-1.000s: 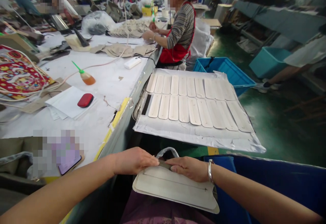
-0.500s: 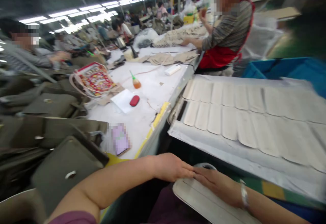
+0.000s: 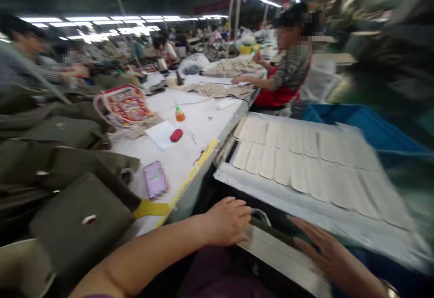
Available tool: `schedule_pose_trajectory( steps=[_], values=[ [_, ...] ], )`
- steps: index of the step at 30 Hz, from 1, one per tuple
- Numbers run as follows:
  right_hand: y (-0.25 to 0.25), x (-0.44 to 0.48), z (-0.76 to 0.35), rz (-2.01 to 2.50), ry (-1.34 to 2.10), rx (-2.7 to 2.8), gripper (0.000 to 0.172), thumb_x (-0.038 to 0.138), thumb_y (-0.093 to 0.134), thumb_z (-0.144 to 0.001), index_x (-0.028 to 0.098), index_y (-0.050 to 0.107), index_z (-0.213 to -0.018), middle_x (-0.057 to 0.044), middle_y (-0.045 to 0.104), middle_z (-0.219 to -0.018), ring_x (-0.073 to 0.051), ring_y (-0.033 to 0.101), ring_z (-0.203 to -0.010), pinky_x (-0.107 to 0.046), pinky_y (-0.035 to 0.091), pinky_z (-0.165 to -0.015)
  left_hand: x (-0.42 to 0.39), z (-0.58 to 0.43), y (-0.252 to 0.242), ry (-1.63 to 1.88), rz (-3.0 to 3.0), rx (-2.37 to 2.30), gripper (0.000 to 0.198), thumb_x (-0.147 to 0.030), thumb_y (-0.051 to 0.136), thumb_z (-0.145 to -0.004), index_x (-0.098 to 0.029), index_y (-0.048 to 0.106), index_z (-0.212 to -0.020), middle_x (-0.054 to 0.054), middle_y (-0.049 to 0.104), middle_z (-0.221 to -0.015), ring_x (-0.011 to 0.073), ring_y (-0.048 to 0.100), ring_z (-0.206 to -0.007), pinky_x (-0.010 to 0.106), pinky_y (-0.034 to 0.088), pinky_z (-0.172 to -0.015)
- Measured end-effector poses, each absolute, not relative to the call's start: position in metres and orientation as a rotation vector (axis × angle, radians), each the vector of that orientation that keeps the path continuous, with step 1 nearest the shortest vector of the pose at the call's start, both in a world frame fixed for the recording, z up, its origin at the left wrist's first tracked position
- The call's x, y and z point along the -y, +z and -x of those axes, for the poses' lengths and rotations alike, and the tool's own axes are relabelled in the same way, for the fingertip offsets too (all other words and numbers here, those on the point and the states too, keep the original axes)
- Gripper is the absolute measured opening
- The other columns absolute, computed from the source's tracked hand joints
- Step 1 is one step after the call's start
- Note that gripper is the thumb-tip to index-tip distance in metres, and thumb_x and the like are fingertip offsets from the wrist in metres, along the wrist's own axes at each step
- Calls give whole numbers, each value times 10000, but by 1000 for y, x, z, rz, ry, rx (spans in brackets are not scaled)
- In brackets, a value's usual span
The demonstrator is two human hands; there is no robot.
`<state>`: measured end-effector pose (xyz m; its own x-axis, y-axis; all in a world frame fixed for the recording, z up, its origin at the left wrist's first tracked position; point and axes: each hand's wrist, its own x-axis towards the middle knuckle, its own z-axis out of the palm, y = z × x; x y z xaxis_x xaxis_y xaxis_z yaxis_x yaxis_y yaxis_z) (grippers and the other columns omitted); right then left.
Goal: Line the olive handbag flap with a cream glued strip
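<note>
A long pale bar (image 3: 281, 253) with dark sides slants across my lap at the bottom. My left hand (image 3: 228, 221) lies over its far left end, fingers slightly bent and apart. On the other side, my right hand (image 3: 322, 248) is held flat near the bar's right edge, its fingers stretched out and blurred; whether it touches the bar I cannot tell. Beyond, overlapping rows of beige rounded panels (image 3: 274, 162) lie on a white-covered board (image 3: 251, 187). A pale ring-like rim (image 3: 266, 218) shows just past my left fingertips.
The white table (image 3: 193, 130) at left holds a phone (image 3: 156, 180), a red case (image 3: 176, 135), an orange bottle (image 3: 179, 113) and a patterned bag (image 3: 127, 106). Dark green bags (image 3: 81, 221) crowd the left. A co-worker (image 3: 288, 63) sits beside a blue bin (image 3: 356, 124).
My hands, together over a beige rounded panel before, have moved apart, the right one going right. That panel no longer shows on the bar. The view has shifted.
</note>
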<state>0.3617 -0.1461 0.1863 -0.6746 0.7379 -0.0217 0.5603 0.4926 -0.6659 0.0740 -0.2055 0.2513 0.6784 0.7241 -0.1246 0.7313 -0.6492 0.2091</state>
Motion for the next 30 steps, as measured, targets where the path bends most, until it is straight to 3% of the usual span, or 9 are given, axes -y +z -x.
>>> schedule_pose_trajectory(
  steps=[2, 5, 12, 15, 19, 30],
  values=[
    [210, 172, -382, 1231, 817, 2485, 433, 428, 516, -838, 255, 540, -1234, -48, 603, -1203, -235, 558, -1114, -419, 464, -972, 225, -84, 244, 190, -2526, -1216, 474, -432, 536, -836, -132, 517, -1202, 85, 516, -1285, 244, 433, -1186, 397, 344, -1000],
    [221, 228, -402, 1326, 510, 2449, 390, 365, 554, -829, 223, 545, -1192, -91, 577, -1218, -254, 514, -1158, -493, 393, -1020, 249, -108, 229, 375, -2394, -1104, 470, -317, 580, -827, -161, 458, -1253, 72, 512, -1289, 226, 443, -1179, 371, 330, -1016],
    [193, 292, -393, 1439, 377, 2145, 98, 232, 548, -837, 222, 635, -880, -87, 582, -1168, -260, 492, -1167, -529, 410, -980, 266, -167, 228, 360, -2325, -1116, 273, -224, 583, -824, -183, 538, -1090, 49, 607, -1082, 229, 523, -995, 399, 412, -872],
    [190, 286, -390, 1439, 414, 2087, 97, 215, 552, -838, 230, 649, -844, -82, 582, -1158, -260, 490, -1159, -543, 396, -981, 263, -174, 229, 339, -2287, -1182, 139, -193, 502, -873, -204, 595, -976, 22, 628, -1002, 211, 530, -938, 386, 414, -824],
    [194, 283, -388, 1480, 466, 2074, 98, 200, 564, -827, 227, 655, -803, -84, 564, -1176, -268, 463, -1179, -559, 363, -993, 260, -177, 226, 387, -2185, -1318, 142, -194, 507, -872, -213, 647, -879, 7, 648, -959, 204, 530, -898, 386, 403, -792],
    [196, 295, -391, 1367, 346, 2115, 177, 134, 606, -786, 249, 664, -908, -66, 548, -1210, -268, 427, -1216, -545, 324, -1029, 266, -172, 226, 403, -2181, -1280, 109, -219, 566, -842, -242, 665, -881, 4, 644, -1033, 218, 508, -966, 404, 401, -834]
  ],
)
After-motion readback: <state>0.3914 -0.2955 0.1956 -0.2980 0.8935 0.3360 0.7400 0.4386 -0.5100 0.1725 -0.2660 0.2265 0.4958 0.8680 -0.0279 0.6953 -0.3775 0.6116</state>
